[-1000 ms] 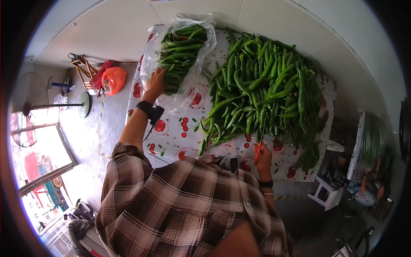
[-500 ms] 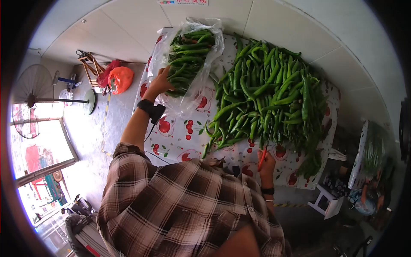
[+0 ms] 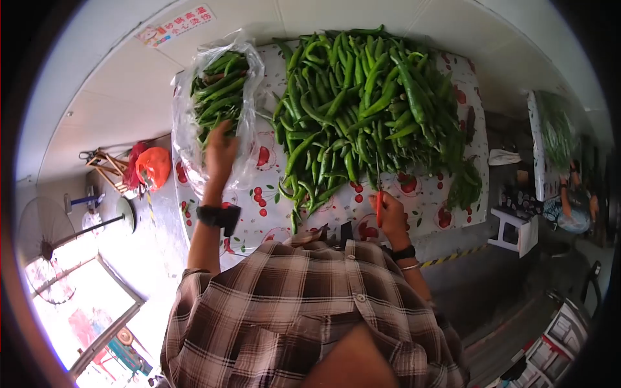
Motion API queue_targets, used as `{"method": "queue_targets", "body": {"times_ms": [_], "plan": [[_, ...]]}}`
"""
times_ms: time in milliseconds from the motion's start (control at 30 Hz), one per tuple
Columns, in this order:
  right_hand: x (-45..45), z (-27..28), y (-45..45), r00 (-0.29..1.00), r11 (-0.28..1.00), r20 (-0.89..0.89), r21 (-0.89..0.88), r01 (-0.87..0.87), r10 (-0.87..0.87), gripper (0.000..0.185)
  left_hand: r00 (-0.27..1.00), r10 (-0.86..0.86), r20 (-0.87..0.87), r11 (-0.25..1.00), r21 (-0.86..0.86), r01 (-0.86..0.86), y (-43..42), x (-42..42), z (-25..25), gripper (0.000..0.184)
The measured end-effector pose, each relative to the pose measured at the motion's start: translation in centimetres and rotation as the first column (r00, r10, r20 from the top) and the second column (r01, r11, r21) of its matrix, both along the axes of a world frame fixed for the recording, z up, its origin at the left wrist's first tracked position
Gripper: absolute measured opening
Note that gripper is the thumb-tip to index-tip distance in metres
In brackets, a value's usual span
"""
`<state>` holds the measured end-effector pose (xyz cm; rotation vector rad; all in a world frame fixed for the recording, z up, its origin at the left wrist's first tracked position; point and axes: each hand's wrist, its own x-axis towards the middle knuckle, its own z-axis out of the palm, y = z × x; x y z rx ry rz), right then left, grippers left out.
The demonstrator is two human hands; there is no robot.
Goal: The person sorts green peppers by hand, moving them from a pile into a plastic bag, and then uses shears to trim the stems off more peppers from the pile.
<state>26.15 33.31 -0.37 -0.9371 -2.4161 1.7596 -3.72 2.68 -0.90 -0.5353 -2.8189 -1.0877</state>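
My left hand [image 3: 221, 154] is over the near end of a clear plastic bag [image 3: 253, 81], its fingers loosely apart and slightly blurred beside the long green peppers [image 3: 223, 97] inside. Nothing shows in its grasp. My right hand [image 3: 392, 218] is closed around red-handled scissors [image 3: 380, 202] at the table's near side. The scissors' blades point away from me, toward a large heap of green peppers [image 3: 352, 97]. Both the bag and the heap lie on a white tablecloth [image 3: 310, 229] printed with red fruit.
A wall stands behind the table. To the left are an orange bag [image 3: 153, 168], a folded wooden stool [image 3: 107, 169] and a standing fan [image 3: 45, 249]. A white plastic stool [image 3: 511, 229] is at the right. Further right, another person [image 3: 569, 210] sits by a second table with greens.
My left hand has drawn back toward me from the peppers in the bag. The camera view has turned and shifted. My right hand still holds the scissors near the heap.
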Motion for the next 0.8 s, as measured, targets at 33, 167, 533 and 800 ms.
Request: {"method": "queue_targets", "body": {"times_ms": [33,167,533,800], "plan": [[0.1,0.0,-0.2,1.000,1.000,0.002,-0.008,0.023,-0.023,0.019,0.994,-0.041,0.102,0.992,0.119,0.028,2.6,2.0,1.2,0.050],[0.4,-0.2,0.0,0.995,0.998,-0.093,-0.060,0.024,-0.030,0.018,0.937,-0.252,0.242,0.967,0.033,0.252,7.1,5.7,-1.3,0.068],[0.8,-0.4,0.3,0.997,0.997,-0.047,-0.052,0.053,-0.056,0.018,0.924,-0.373,0.089,0.834,-0.405,0.376,12.4,6.4,-0.9,0.085],[1.1,-1.2,0.5,0.999,0.999,-0.025,-0.001,0.043,-0.043,0.021,0.904,-0.319,0.286,0.885,-0.250,0.392,10.5,6.7,-4.0,0.056]]}}
